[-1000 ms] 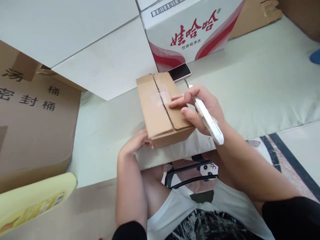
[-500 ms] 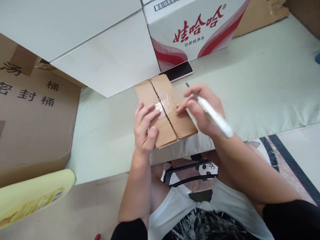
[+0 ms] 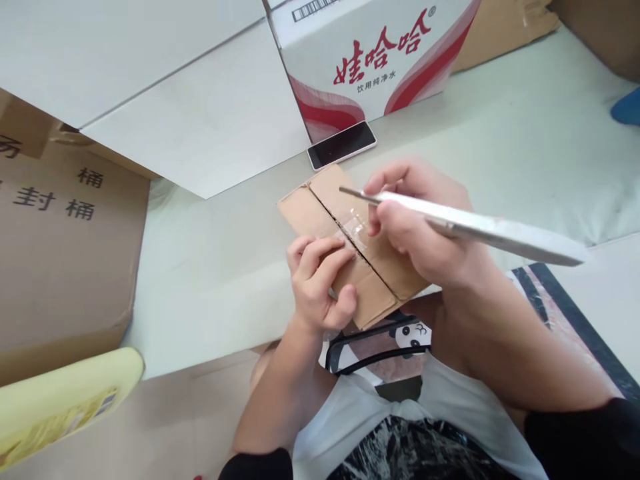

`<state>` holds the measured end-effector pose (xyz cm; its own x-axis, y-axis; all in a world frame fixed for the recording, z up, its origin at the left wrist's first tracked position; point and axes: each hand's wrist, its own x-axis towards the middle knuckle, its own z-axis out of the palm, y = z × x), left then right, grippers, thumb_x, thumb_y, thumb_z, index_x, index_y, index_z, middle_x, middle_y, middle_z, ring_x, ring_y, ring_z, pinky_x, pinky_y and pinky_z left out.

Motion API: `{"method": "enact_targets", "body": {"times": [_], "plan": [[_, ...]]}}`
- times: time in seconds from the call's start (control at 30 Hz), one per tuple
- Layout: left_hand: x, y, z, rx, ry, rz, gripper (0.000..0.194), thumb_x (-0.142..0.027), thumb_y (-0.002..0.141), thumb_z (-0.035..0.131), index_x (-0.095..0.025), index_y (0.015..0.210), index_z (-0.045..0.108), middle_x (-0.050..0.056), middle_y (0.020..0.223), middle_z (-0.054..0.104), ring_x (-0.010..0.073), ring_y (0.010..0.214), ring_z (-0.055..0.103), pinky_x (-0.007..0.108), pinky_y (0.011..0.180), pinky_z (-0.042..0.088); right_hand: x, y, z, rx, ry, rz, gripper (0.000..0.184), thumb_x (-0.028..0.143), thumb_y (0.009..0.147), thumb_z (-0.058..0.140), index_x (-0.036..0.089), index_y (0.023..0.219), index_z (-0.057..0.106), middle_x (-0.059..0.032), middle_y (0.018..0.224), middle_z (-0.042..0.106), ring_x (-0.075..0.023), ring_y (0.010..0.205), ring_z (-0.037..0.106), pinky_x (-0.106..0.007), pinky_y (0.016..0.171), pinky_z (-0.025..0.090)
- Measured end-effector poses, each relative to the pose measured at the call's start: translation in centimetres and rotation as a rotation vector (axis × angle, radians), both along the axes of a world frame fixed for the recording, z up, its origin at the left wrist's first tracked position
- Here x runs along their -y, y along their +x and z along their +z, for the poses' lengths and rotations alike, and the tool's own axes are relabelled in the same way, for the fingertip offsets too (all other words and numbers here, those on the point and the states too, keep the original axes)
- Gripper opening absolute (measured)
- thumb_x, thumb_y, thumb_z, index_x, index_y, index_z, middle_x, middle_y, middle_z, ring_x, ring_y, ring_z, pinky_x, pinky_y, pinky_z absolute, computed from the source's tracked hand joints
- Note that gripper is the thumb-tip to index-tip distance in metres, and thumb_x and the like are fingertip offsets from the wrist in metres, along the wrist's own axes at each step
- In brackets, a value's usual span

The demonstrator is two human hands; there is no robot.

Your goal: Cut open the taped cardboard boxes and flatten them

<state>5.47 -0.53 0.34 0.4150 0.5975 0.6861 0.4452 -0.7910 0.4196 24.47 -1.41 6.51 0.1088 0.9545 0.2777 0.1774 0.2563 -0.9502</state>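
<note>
A small flat cardboard box (image 3: 325,220) lies turned at an angle at the front edge of the covered table, its near corner jutting past it. Clear tape (image 3: 356,228) crosses its dark centre seam. My left hand (image 3: 320,283) grips the box's left side, curled fingers on top near the seam and thumb at the near edge. In my right hand (image 3: 425,220) is a slim white utility knife (image 3: 500,233), its thin metal tip pointing left above the box. The right fingers are bent close to the tape; whether they touch it, I cannot tell.
A phone (image 3: 343,145) lies just behind the box, before a white-and-red water carton (image 3: 370,73). White boxes (image 3: 200,120) stand back left, a large brown carton (image 3: 75,260) at left. A yellow container (image 3: 70,407) is at lower left, a blue object (image 3: 627,108) at far right.
The box has shifted toward me and turned slightly, and my left hand has moved with it. The knife has swung closer to level, its tip now over the box.
</note>
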Motion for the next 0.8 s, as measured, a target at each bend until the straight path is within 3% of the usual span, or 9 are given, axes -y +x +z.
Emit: {"method": "enact_targets", "body": {"times": [0.13,0.27,0.37,0.47,0.6,0.8], "plan": [[-0.1,0.0,-0.5,0.01,0.043,0.078,0.046,-0.048,0.1,0.037,-0.024,0.119,0.072,0.011,0.109,0.073,0.0297,0.104,0.061,0.05,0.099,0.047,-0.4,0.2,0.0,0.094,-0.017,0.089,0.008,0.029,0.085,0.067,0.023,0.086,0.062,0.0039,0.068,0.063,-0.0113,0.06,0.056,-0.027,0.055,0.044],[0.1,0.0,-1.2,0.011,0.066,0.119,0.055,-0.048,0.101,0.028,-0.024,0.125,0.071,0.01,0.125,0.074,0.0298,0.125,0.061,0.048,0.11,0.045,-0.3,0.0,-0.2,0.17,-0.081,0.108,0.007,0.03,0.087,0.063,0.024,0.091,0.063,0.004,0.069,0.065,-0.0129,0.061,0.057,-0.029,0.057,0.044],[0.3,-0.2,-1.4,-0.051,0.039,0.148,0.061,-0.051,0.102,0.021,-0.026,0.121,0.074,0.008,0.124,0.075,0.0289,0.129,0.063,0.047,0.113,0.044,-0.1,-0.1,-0.5,0.151,-0.128,0.089,0.013,0.031,0.09,0.06,0.027,0.1,0.067,0.0035,0.07,0.065,-0.0148,0.063,0.059,-0.03,0.057,0.044],[0.4,-0.4,-1.4,-0.032,0.016,0.117,0.057,-0.048,0.102,0.025,-0.025,0.123,0.072,0.009,0.123,0.075,0.0291,0.128,0.063,0.048,0.114,0.043,0.0,-0.1,-0.6,0.144,-0.107,0.097,0.023,0.031,0.092,0.056,0.027,0.109,0.071,0.0012,0.078,0.069,-0.0169,0.071,0.063,-0.031,0.061,0.046],[0.5,-0.2,-1.6,0.04,0.013,0.088,0.051,-0.045,0.101,0.029,-0.023,0.123,0.07,0.011,0.123,0.072,0.0302,0.127,0.061,0.049,0.113,0.044,0.1,-0.3,-0.2,0.182,-0.106,0.104,0.02,0.025,0.089,0.053,0.024,0.086,0.072,0.0,0.073,0.067,-0.0183,0.075,0.065,-0.033,0.068,0.049],[0.5,0.1,-2.3,0.137,0.009,0.057,0.046,-0.043,0.1,0.035,-0.02,0.121,0.069,0.012,0.114,0.061,0.0314,0.122,0.059,0.051,0.109,0.046,0.7,-0.6,0.1,0.182,-0.158,0.024,0.019,0.021,0.09,0.053,0.025,0.087,0.072,-0.0013,0.077,0.069,-0.0193,0.075,0.067,-0.034,0.068,0.049]]}}
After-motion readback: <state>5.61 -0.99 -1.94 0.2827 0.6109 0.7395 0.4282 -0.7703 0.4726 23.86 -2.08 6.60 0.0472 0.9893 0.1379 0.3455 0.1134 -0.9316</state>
